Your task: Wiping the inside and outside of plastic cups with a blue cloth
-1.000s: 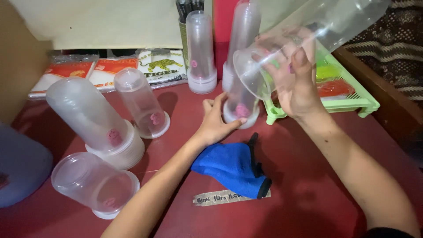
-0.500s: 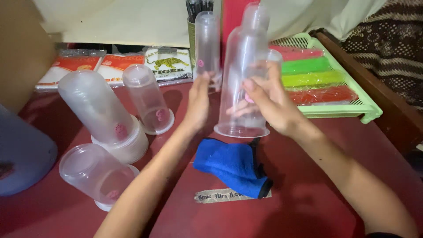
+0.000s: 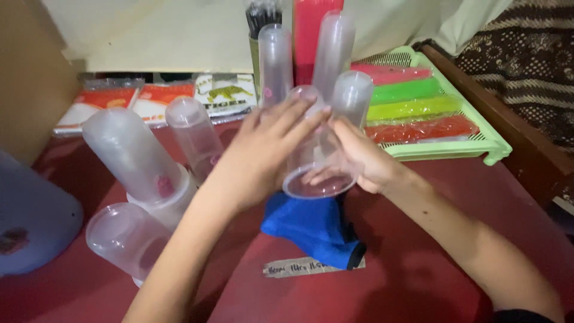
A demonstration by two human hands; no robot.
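Both hands are gripping one clear plastic container [image 3: 317, 173], tilted above the blue cloth [image 3: 314, 230]. The left hand [image 3: 260, 158] is wrapping its fingers around the near side; the right hand [image 3: 359, 158] is clasping the far side. Several containers are standing inverted on the red worktop [image 3: 418, 263]; this one is not yet set down.

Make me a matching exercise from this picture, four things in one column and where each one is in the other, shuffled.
Things:
1. clear plastic cup with its open mouth toward the camera
2. crumpled blue cloth
3. light green plastic tray
4. strip of paper tape

Places:
A. stuck on the red table, in front of the cloth
B. far right of the table
C. between both hands
D. under the hands

Pairs: 1-C, 2-D, 3-B, 4-A
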